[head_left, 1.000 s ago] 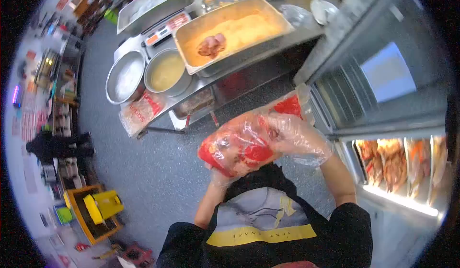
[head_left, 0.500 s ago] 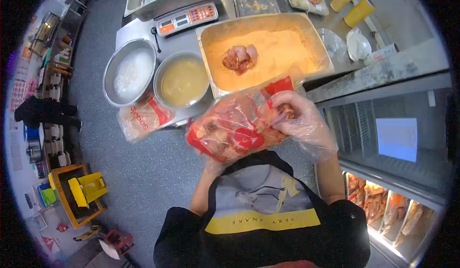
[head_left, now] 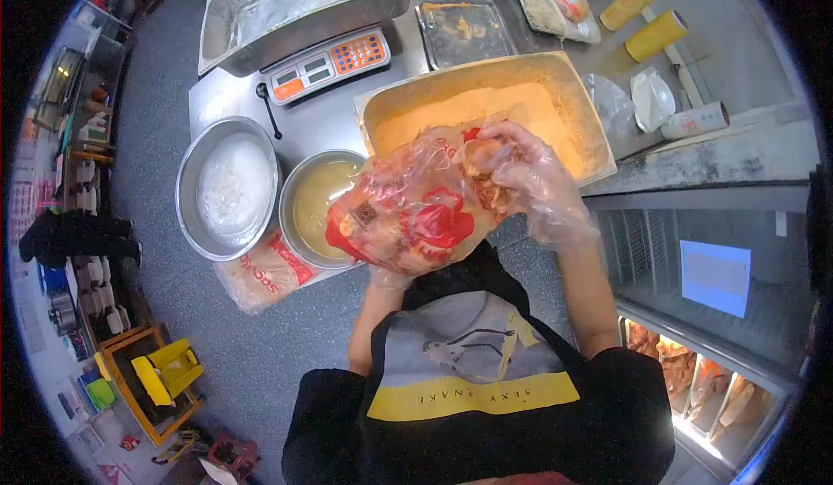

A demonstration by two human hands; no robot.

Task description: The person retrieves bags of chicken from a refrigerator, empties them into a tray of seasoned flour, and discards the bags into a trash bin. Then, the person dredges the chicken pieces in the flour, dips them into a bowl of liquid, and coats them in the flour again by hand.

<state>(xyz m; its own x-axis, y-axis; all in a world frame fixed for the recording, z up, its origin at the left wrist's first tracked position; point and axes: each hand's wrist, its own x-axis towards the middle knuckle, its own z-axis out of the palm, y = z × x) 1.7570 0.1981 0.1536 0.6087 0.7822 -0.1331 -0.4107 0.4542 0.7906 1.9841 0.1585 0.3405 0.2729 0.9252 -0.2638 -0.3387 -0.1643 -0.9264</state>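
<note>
A clear plastic bag with red print (head_left: 408, 212), full of raw meat pieces, hangs in front of my chest. Beneath its left part my left hand (head_left: 389, 278), in a clear glove, supports it and is mostly hidden. At the bag's right end my right hand (head_left: 529, 173), also gloved, is closed around a piece of raw meat (head_left: 482, 177) at the opening. Behind the bag lies a deep metal tray (head_left: 597, 142) of orange powder. The bag covers the tray's front left part. A pot of yellowish liquid (head_left: 319, 203) stands left of the bag.
A bowl of white powder (head_left: 232, 188), a digital scale (head_left: 328, 64), a large metal pan (head_left: 304, 25) and two yellow rolls (head_left: 656, 36) are on the steel table. The lit fridge (head_left: 694, 381) is at right. A person (head_left: 78, 238) in dark clothes is far left.
The bag and both hands have moved forward, over the front of the powder tray. My right hand has raised the meat piece at the bag's opening. The view has shifted toward the table.
</note>
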